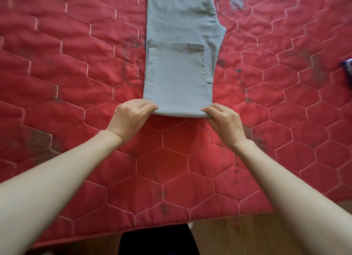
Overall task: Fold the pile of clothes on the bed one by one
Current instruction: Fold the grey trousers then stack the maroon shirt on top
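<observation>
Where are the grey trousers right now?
In the head view the grey trousers lie top centre on the red quilt, their near folded edge gripped by the left hand and right hand.

Bright, soft, even daylight, no hard glare. Faint shadows under the forearms (62, 176) and along the near fold of the trousers (177, 77). Strong wide-angle bending toward the edges, quilt (57, 68) seams curving at 9 and 3 o'clock. Sharp at centre; smeared with motion blur at 2 to 3 o'clock. Floor (238, 233) at 6 o'clock dimmer, softly out of focus.
</observation>
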